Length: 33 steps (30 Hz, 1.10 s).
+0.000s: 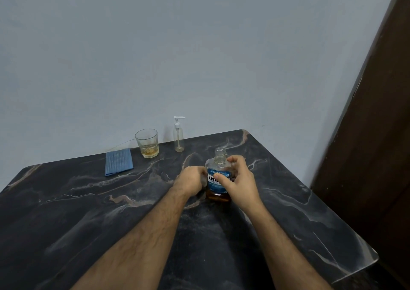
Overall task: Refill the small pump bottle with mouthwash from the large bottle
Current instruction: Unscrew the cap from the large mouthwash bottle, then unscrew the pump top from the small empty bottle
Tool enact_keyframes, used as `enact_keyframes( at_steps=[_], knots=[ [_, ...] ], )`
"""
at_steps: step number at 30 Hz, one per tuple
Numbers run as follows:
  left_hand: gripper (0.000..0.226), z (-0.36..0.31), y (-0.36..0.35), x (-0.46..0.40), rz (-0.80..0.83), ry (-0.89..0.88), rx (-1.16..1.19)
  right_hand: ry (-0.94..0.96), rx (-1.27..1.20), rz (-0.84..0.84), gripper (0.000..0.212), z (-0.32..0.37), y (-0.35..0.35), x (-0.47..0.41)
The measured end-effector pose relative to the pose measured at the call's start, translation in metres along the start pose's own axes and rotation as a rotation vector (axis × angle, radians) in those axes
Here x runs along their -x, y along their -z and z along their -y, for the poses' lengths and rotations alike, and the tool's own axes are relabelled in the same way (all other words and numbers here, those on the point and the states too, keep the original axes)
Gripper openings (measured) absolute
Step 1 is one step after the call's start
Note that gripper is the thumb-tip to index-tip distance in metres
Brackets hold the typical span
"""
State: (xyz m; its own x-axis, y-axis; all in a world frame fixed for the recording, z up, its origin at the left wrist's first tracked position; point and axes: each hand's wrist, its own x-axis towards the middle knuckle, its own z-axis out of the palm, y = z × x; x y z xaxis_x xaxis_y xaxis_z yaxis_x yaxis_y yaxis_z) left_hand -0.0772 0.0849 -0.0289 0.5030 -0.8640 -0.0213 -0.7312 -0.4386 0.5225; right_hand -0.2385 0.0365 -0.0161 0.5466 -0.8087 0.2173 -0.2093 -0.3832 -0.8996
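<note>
Large bottle (pixel 218 176) standing upright on the dark marbled tabletop (pixel 88 201), cap already off, neck open and ready to pour. Right hand (pixel 238 180) wrapped around its body, thumb across the blue label, probably steadying it for a lift. Left hand (pixel 191 178) curled up tight against the bottle's left side, touching it; can't tell whether holding the cap or nothing at all, fingers hidden. Clear plastic, squarish shoulders, amber liquid only in the bottom part, so fairly light and easy to tip.

Small pump bottle (pixel 178 137) well apart, back by the wall, slim clear cylinder with white pump head on, looks nearly empty. Pump needs unscrewing before any pour, narrow neck so spill risk.

Faceted glass (pixel 147 143) with a bit of yellowish liquid just left of it, folded blue ribbed cloth (pixel 119 161) beside that, handy for drips.
</note>
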Motion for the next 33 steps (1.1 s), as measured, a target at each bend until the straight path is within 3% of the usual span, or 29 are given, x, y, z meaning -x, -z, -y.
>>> enact_keyframes(
  at_steps=[6, 13, 16, 19, 23, 26, 29, 33],
  knots=[
    [0.03, 0.008, -0.003, 0.001, 0.0, 0.012, 0.047, -0.001, 0.02, -0.006, 0.055, 0.0, 0.0, -0.001],
    [0.072, 0.012, 0.002, 0.009, 0.005, 0.047, 0.024, -0.027, -0.009, 0.014, 0.056, 0.004, 0.001, 0.0],
    [0.066, 0.018, 0.008, 0.019, -0.056, 0.056, 0.086, -0.02, -0.014, 0.017, 0.067, 0.006, 0.003, 0.002],
    [0.055, 0.026, 0.015, 0.031, -0.142, 0.062, 0.222, 0.102, 0.049, -0.172, 0.078, 0.013, 0.002, 0.01],
    [0.036, 0.038, 0.032, 0.038, -0.315, 0.087, 0.425, 0.48, 0.047, -0.49, 0.045, 0.044, -0.009, 0.027],
    [0.031, 0.048, 0.047, 0.035, -0.408, 0.115, 0.57, 0.618, 0.005, -0.405, 0.018, 0.065, -0.035, 0.031],
    [0.03, 0.062, 0.058, 0.026, -0.427, 0.143, 0.696, 0.442, -0.058, -0.184, 0.01, 0.069, -0.069, 0.018],
    [0.036, 0.08, 0.065, 0.003, -0.385, 0.175, 0.826, 0.051, -0.051, -0.006, 0.033, 0.052, -0.113, -0.026]
  ],
)
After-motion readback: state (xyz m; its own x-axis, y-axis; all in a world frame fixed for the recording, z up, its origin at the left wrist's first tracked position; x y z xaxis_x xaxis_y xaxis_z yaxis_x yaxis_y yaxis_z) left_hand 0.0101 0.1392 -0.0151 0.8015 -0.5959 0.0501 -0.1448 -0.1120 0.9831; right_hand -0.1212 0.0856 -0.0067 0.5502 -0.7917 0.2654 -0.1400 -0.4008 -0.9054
